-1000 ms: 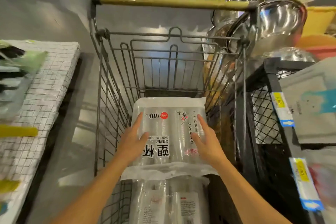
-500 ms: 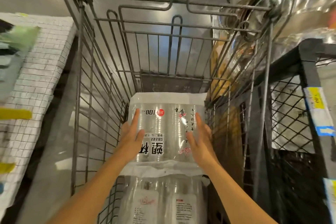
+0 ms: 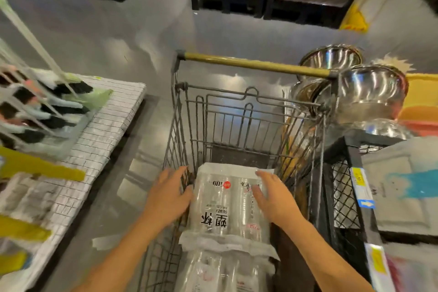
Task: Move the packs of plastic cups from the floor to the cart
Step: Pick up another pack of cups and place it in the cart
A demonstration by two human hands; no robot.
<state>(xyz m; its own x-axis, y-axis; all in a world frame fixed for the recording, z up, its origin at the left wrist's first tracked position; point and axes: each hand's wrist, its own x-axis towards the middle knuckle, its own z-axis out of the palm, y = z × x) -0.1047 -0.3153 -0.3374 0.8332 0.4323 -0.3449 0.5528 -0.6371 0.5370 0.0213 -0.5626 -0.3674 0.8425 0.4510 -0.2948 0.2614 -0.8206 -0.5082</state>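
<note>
Head view showed two packs of plastic cups lying in one wire shopping cart (image 3: 189, 125). Upper pack (image 3: 227, 201), a clear sleeve with white sealed ends, black characters and a red dot, lay partly over the lower pack (image 3: 225, 270), nearer the cart's yellow handle (image 3: 256, 64). Left hand (image 3: 168, 197) and right hand (image 3: 275, 197), fingers spread and loosely open, pressed flat against the upper pack's sides without gripping it. Several steel bowls (image 3: 369, 92) stood right of the cart.

Wire cart (image 3: 187, 130) holds two packs of plastic cups (image 3: 227, 204).
</note>
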